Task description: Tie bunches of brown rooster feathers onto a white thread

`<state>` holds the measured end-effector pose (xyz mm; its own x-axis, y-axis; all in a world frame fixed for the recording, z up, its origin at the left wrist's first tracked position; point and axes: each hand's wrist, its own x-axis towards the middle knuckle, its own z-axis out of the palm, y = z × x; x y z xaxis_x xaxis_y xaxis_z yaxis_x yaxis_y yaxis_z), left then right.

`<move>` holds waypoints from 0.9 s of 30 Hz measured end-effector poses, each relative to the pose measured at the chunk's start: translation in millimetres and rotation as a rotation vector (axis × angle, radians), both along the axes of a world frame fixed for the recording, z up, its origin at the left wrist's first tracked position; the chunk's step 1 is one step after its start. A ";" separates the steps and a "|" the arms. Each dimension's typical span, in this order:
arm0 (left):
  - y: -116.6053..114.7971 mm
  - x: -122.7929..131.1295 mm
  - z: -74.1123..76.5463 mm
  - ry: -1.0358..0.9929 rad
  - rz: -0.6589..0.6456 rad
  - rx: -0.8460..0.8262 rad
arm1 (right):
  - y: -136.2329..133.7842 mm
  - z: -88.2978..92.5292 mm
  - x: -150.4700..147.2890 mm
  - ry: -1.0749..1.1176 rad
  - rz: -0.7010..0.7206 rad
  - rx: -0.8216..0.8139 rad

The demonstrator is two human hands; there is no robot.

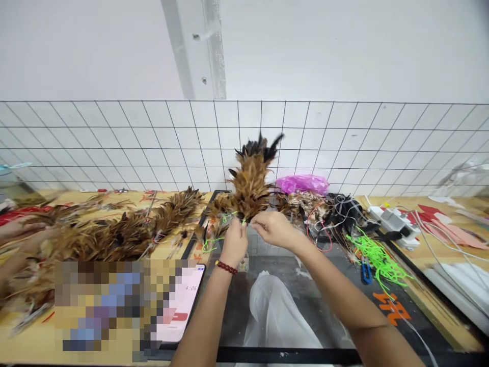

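Note:
A bushy bundle of brown feathers with black tips [252, 178] stands upright at the middle of the work surface, like a feather duster head. My left hand [234, 240], with a dark red bead bracelet, is closed at its lower end, and a bit of bright green cord shows at the fingertips. Just to the right, my right hand [275, 228] is in a pinch close to the same spot. What lies between its fingertips is too small to make out. Another green cord piece [211, 243] lies left of my left hand.
Feather garlands [126, 229] cover the left table, where another person's hands [23, 239] work. A phone [183, 306] lies nearby. To the right are loose feathers [298, 201], a purple plastic bag [303, 183], green cords [378, 255], a blue tool [365, 271] and a power strip [395, 224].

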<state>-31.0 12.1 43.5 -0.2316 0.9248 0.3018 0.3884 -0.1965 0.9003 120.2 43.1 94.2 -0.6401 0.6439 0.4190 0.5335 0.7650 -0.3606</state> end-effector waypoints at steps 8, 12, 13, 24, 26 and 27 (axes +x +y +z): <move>-42.2 39.6 10.6 0.822 -0.163 -0.101 | 8.6 70.4 4.3 -0.591 0.204 0.257; -52.5 34.6 11.5 1.071 -0.105 -0.045 | 25.2 65.5 -1.5 -0.642 0.269 0.134; -53.6 31.4 10.8 1.095 -0.083 -0.030 | 27.9 62.1 -5.2 -0.645 0.281 0.090; -68.0 -30.3 18.3 0.991 -0.221 -0.093 | 91.2 40.0 38.6 -0.242 0.149 -0.450; -69.9 -46.4 21.7 0.811 -0.276 -0.117 | 103.5 35.7 80.0 -0.128 -0.018 -0.584; -70.3 -52.0 23.2 0.698 -0.300 -0.124 | 106.4 31.7 98.6 -0.055 -0.075 -0.624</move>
<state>-82.9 -58.2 66.7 0.2407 0.9545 0.1760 0.8208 -0.2970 0.4880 218.8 149.4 125.9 -0.5935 0.8006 -0.0821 0.6079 0.3791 -0.6977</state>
